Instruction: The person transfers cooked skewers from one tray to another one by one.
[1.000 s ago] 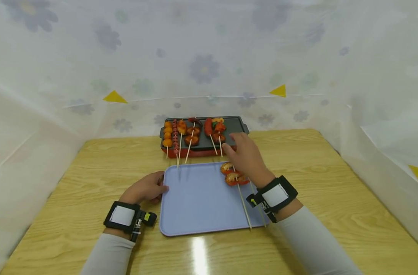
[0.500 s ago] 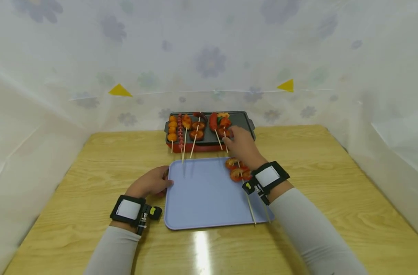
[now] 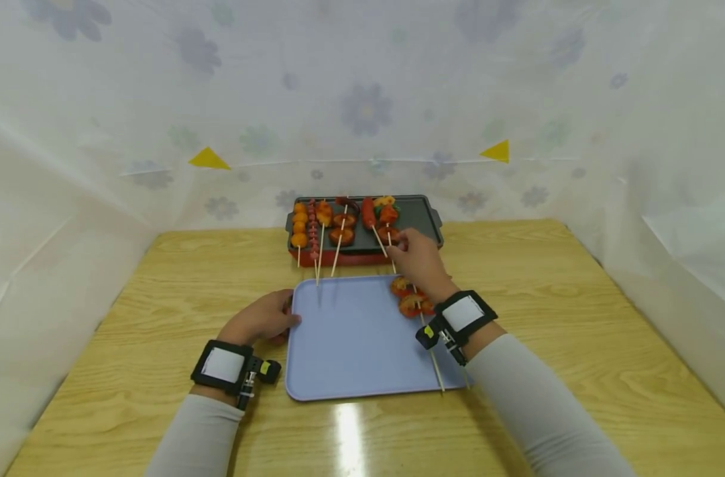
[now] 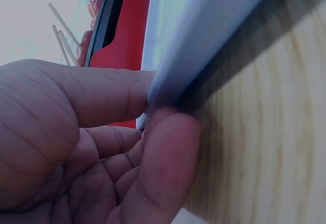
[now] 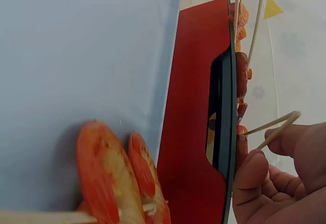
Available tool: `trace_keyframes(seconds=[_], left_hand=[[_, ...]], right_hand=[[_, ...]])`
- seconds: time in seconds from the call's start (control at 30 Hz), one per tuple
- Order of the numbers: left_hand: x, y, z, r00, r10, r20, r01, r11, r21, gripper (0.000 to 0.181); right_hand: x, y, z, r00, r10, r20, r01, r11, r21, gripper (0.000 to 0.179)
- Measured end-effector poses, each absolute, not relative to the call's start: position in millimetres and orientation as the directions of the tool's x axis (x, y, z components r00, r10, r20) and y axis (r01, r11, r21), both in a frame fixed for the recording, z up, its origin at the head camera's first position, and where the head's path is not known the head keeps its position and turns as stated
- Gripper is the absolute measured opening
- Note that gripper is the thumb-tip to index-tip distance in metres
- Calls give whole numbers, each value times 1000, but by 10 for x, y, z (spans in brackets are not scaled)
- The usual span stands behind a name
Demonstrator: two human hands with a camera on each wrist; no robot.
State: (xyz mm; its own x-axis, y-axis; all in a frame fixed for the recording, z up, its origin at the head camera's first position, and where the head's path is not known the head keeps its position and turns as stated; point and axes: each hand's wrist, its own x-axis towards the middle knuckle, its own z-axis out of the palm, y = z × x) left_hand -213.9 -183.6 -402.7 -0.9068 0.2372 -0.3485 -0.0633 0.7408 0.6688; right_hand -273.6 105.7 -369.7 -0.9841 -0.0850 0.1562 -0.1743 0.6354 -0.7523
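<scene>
My left hand (image 3: 266,317) pinches the left edge of a pale blue tray (image 3: 350,344), with the thumb over the rim and fingers beneath, as the left wrist view shows. At the right end of the row of food on a black-topped, red-sided grill plate (image 3: 421,217), my right hand (image 3: 421,262) pinches a mixed skewer (image 3: 389,215) of red, yellow and green pieces. Its stick runs between thumb and index finger in the right wrist view. A sausage skewer (image 3: 368,213) lies just left of it. Shrimp skewers (image 3: 410,305) lie on the tray under my right wrist, partly hidden.
Further left on the grill are a skewer of orange balls (image 3: 299,228), a thin pink skewer (image 3: 313,232) and brown-orange skewers (image 3: 341,228), sticks overhanging the front. Wooden table (image 3: 189,278) surrounds everything; a flowered sheet (image 3: 362,99) hangs behind.
My right hand has come left from beside the mixed skewer and closed its fingers on the stick. The sausage skewer has shifted slightly. My left hand keeps its hold on the tray.
</scene>
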Motion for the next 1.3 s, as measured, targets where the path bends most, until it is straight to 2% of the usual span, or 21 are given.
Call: trace_keyframes(seconds=[0.3, 0.5, 0.87, 1.03, 1.17, 1.3], left_hand=[[-2138, -1840, -4024, -906, 245, -345, -71, 715, 696, 41], [-2135, -1848, -4040, -906, 239, -350, -88, 704, 705, 39], [-2142, -1845, -4032, -902, 243, -357, -97, 691, 716, 40], [-2159, -1845, -4036, -907, 239, -347, -79, 713, 696, 40], [-2162, -1845, -4047, -907, 238, -347, -81, 711, 699, 42], [-2151, -1842, -4052, -905, 238, -352, -93, 699, 709, 42]], right_hand=[[-2697, 995, -3666, -996, -47, 75, -88, 598, -797, 26], [-2701, 992, -3674, -997, -75, -2, -41, 563, -825, 25], [-2769, 1022, -3629, -981, -171, -95, -26, 595, -804, 19], [-2797, 1014, -3600, -973, -199, -117, -37, 636, -771, 11], [-2815, 1011, -3593, -973, -215, -81, -97, 702, -706, 27], [-2828, 1013, -3594, -970, -234, -74, -128, 739, -662, 30]])
